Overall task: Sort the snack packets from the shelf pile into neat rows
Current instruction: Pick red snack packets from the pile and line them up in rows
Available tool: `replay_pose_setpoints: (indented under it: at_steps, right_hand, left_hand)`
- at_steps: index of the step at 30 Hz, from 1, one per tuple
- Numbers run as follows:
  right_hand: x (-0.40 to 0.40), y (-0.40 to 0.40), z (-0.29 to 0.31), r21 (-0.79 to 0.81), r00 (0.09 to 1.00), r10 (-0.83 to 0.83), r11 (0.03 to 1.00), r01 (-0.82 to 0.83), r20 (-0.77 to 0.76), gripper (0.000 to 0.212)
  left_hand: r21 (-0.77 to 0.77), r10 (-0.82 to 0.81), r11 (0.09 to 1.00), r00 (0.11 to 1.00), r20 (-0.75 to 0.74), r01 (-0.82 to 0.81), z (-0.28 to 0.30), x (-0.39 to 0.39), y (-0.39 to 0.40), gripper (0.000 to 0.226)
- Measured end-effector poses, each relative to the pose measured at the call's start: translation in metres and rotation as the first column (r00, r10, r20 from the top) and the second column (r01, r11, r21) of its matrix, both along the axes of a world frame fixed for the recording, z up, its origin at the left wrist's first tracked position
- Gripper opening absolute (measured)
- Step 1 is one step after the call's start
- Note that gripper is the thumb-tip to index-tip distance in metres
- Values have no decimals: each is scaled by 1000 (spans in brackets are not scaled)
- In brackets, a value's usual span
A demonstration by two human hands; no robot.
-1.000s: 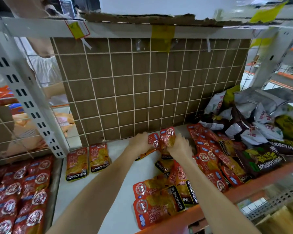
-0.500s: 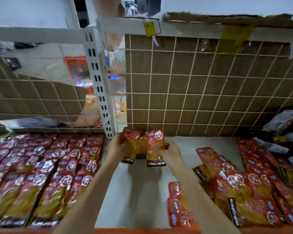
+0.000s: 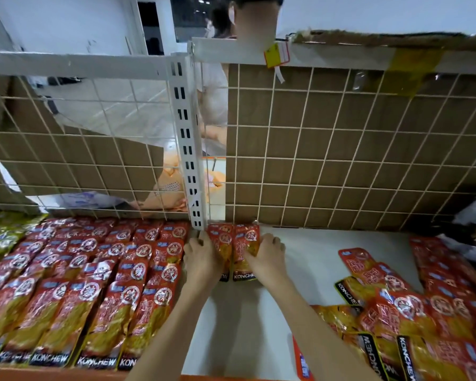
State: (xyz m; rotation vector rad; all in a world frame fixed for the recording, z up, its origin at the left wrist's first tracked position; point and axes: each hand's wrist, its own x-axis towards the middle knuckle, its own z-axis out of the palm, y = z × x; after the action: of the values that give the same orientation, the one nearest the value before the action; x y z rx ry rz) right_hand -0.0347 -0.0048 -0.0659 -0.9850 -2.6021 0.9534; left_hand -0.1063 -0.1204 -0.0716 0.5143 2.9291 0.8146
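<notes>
both hands (image 3: 232, 257) pressing packets (image 3: 235, 248) (shelf back)

A white wire grid (image 3: 341, 149) backs the shelf, with brown cardboard (image 3: 368, 171) behind it; on the left the cardboard is torn away. A white slotted post (image 3: 188, 149) stands upright between two bays, under white rails (image 3: 74, 64). Through the gap show a white wall (image 3: 66, 20), a dark doorway (image 3: 153, 28) and a pale floor (image 3: 127, 111). A yellow tag (image 3: 276, 55) hangs from the right rail.
</notes>
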Motion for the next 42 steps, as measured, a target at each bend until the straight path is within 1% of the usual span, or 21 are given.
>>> replay_pose_setpoints:
  at_steps: [1,3,5,7,11,16,20,25,32,38,42]
  right_hand:
    - [1,-1,-1,-21,999,23,1000,-23,-35,56]
    - [0,-5,-4,-31,994,83,996,-86,-76,61]
    - [-1,-7,-5,18,991,129,992,-128,-39,55]
    - [-3,-7,-6,21,991,131,991,-131,-27,50]
    - [-6,-9,-6,3,989,142,990,-142,-39,49]
    - [-9,-12,-10,41,993,118,992,-116,-33,47]
    - [-12,-19,-14,85,997,76,994,-75,-17,47]
    - [-12,-24,-20,195,999,50,980,-47,-9,50]
    - [-12,-24,-21,258,998,57,964,-65,36,48]
    - [-13,-26,-16,219,995,54,973,-70,79,49]
    - [-9,-18,-4,133,991,98,985,-109,93,47]
  left_hand:
    - [-36,-23,999,999,-29,22,-1,2,-1,54]
    - [-99,-132,987,989,-73,124,-3,1,-4,55]
    - [-146,-239,963,969,-67,228,-5,0,-8,52]
    - [-128,-281,953,959,-45,273,-7,-1,-11,49]
    - [-53,-290,956,956,-43,288,-11,-1,-14,47]
    - [-8,-261,965,964,-49,261,-15,2,-12,46]
    - [-14,-249,968,968,17,249,-15,-4,-10,48]
    - [-43,-258,965,966,-3,257,-15,-8,-9,48]
    - [-18,-264,964,964,36,264,-13,-12,-8,47]
    - [-33,-274,961,961,32,275,-13,-12,-9,44]
    - [-163,-282,944,958,57,287,5,-17,-4,34]
